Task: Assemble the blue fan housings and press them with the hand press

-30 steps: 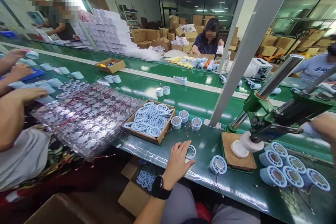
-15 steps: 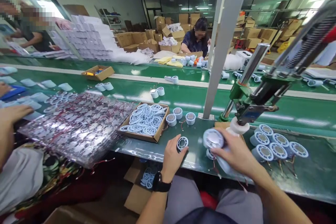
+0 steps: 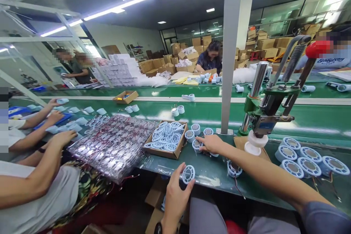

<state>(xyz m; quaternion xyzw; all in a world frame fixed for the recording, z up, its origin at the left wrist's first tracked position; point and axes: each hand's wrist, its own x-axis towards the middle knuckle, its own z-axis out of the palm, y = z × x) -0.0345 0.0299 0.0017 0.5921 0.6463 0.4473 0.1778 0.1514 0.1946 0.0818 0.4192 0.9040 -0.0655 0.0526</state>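
Observation:
My left hand (image 3: 177,186), low at the bench's front edge, holds a round light-blue ring-faced part (image 3: 188,174) between thumb and fingers, its slotted face toward me. My right hand (image 3: 212,143) reaches across to the left. Its thumb and forefinger close around a light-blue cylindrical housing (image 3: 197,145) with a grey disc in its top. Another blue piece (image 3: 214,154) shows partly beneath that hand; whether the hand holds it I cannot tell. Three similar housings stand just behind. Under my right forearm sits one more housing (image 3: 234,168) with trailing wires.
A hand press (image 3: 260,120) with a red-knobbed lever stands right of the metal post (image 3: 229,62). Several wired housings (image 3: 292,168) stand at the right. To the left are a carton (image 3: 178,151) of blue rings and a bagged sheet of parts (image 3: 115,142). Co-workers' hands are further left.
My right hand has moved left and away from me, carrying a housing to the group beside the ring carton. My left hand still holds its part. The view has tilted upward.

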